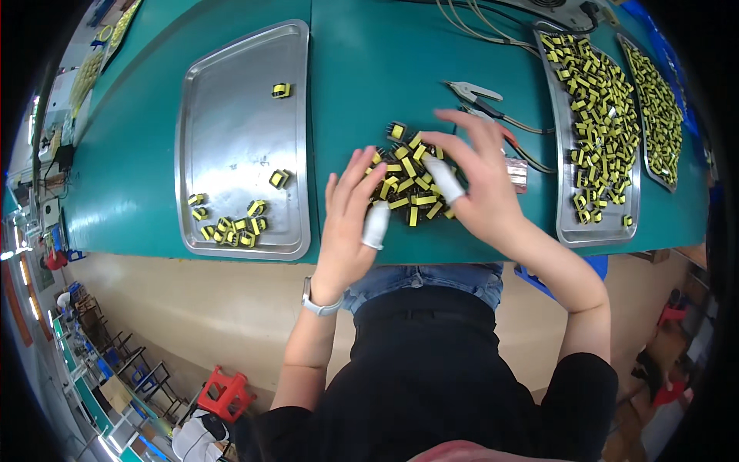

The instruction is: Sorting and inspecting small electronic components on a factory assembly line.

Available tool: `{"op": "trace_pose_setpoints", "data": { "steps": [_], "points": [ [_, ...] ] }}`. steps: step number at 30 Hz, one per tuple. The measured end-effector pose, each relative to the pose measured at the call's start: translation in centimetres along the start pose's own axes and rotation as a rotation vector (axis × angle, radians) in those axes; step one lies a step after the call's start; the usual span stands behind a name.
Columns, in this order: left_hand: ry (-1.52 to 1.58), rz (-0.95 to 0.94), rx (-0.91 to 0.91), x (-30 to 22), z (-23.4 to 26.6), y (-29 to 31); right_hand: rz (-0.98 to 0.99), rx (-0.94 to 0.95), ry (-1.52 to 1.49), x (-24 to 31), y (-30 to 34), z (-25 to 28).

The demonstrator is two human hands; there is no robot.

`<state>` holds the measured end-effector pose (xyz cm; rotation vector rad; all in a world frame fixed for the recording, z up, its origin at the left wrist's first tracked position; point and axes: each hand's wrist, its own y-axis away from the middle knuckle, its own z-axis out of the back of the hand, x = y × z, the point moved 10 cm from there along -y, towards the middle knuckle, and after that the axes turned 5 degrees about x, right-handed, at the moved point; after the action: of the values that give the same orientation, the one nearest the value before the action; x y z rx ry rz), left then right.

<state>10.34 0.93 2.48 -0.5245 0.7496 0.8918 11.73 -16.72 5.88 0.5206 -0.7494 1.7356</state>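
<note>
Head view: left hand (pixel 345 225) and right hand (pixel 486 183) flanking a pile of yellow-and-black components (pixel 408 166)

The pile lies on the green table (pixel 123 169) between the fingers. Both hands' fingers are loosely spread; blur leaves unclear whether either grips a component. Left of the fingers lies a sparsely filled metal tray (pixel 231 131); well right, a crowded tray (pixel 604 231).

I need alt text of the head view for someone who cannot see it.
A person's left hand and right hand, thumbs in white covers, flank piled yellow-and-black transformers on a green table; a sparsely filled metal tray lies left, two fuller trays right.
</note>
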Motion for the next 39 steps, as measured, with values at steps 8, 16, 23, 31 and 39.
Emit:
{"op": "trace_pose_setpoints", "data": {
  "steps": [8, 16, 23, 31, 39],
  "points": [
    [0.197, 0.039, -0.226, 2.0, 1.5, 1.6, -0.074, -0.053, 0.157, 0.7, 7.5, 0.1],
    [0.165, -0.190, -0.292, -2.2, 1.4, 2.4, -0.115, -0.183, 0.010, -1.0, 9.0, 0.7],
    [-0.140, -0.535, 0.048, -10.7, -6.9, -1.0, -0.342, -0.329, -0.166, -6.8, 9.9, 6.5],
    [-0.265, -0.444, 0.223, -10.0, -11.2, -2.4, -0.258, -0.130, 0.068, -8.0, 8.8, 7.2],
    [-0.127, -0.340, 0.185, -9.3, -10.0, -2.6, -0.259, -0.085, 0.079, -7.3, 8.7, 6.9]
  ]
}}
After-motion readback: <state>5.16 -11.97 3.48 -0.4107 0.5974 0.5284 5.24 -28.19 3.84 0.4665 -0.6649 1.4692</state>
